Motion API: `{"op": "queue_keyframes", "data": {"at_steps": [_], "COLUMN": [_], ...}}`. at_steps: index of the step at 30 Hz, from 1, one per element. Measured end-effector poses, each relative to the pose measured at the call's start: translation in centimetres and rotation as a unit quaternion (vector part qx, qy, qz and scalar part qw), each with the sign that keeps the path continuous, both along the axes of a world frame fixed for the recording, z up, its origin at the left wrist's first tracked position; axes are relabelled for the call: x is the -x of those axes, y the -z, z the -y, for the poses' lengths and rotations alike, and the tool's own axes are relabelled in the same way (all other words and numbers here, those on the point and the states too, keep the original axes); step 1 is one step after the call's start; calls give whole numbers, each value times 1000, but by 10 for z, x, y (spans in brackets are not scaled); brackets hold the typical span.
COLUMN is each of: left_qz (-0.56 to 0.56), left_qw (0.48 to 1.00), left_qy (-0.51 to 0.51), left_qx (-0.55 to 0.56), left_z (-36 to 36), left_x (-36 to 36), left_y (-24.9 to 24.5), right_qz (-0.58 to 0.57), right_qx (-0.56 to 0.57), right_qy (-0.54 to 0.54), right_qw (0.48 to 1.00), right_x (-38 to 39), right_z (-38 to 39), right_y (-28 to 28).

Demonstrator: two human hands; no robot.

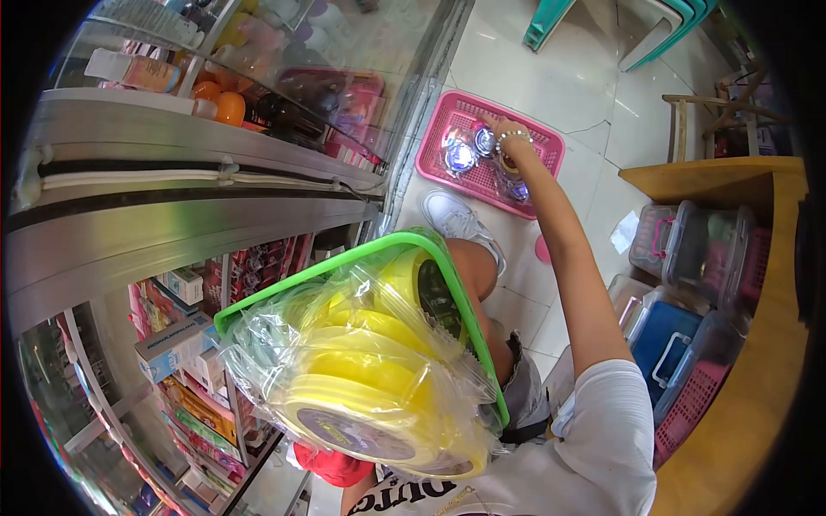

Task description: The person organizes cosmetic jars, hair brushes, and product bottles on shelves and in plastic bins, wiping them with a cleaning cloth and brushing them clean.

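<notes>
My right hand (496,125), with a beaded bracelet at the wrist, reaches down into a pink plastic basket (557,153) on the floor. Its fingers are at several small round packages with shiny silvery and purple faces (461,156); their grip is too small to make out. Against my body rests a bright green basket (492,378), tilted. Large yellow round items (361,365), perhaps tape rolls, fill it in crinkled clear plastic wrap. My left hand is out of sight; a bit of the left arm shows below the basket, near a red cloth-like thing (334,464).
A glass display case with metal frames (206,241) runs along my left, stocked with boxes (176,344) and bottles. Storage boxes (688,249) sit in a wooden shelf (766,378) at right. Green plastic chair legs (551,21) stand ahead. A white shoe (456,219) is beside the pink basket.
</notes>
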State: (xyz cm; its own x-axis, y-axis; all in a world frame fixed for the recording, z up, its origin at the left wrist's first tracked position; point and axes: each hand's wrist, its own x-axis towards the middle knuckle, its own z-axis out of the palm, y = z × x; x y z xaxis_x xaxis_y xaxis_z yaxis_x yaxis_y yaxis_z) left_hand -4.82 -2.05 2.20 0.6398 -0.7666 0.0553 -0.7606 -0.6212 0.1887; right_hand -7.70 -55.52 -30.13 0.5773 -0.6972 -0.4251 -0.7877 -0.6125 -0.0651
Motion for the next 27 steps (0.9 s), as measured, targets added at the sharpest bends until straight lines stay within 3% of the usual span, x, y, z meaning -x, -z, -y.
{"op": "queue_keyframes", "data": {"at_steps": [7, 13, 19, 20, 22, 23, 27], "left_qz": [-35, -324, -569, -604, -668, -697, -782], "left_qw": [999, 927, 742, 702, 614, 567, 364], "left_qy": [-12, -75, -128, -136, -150, -155, -168], "left_qx": [4, 175, 330, 352, 392, 411, 477], "left_z": [11, -16, -27, -30, -31, -34, -25], "left_x": [-4, 2, 6, 9, 8, 10, 6], "left_y": [-10, 11, 34, 38, 45, 48, 64], "right_qz": [-50, 1, 1, 42, 125, 124, 64], "right_qx": [-51, -101, -118, -66, 38, 39, -70], "right_qy": [62, 68, 41, 50, 67, 65, 58], "right_qw": [996, 993, 992, 996, 989, 989, 994], "right_x": [10, 22, 34, 38, 45, 48, 62], "right_z": [-5, 10, 17, 14, 8, 9, 10], "right_y": [-13, -5, -52, -61, -73, -74, -64]}}
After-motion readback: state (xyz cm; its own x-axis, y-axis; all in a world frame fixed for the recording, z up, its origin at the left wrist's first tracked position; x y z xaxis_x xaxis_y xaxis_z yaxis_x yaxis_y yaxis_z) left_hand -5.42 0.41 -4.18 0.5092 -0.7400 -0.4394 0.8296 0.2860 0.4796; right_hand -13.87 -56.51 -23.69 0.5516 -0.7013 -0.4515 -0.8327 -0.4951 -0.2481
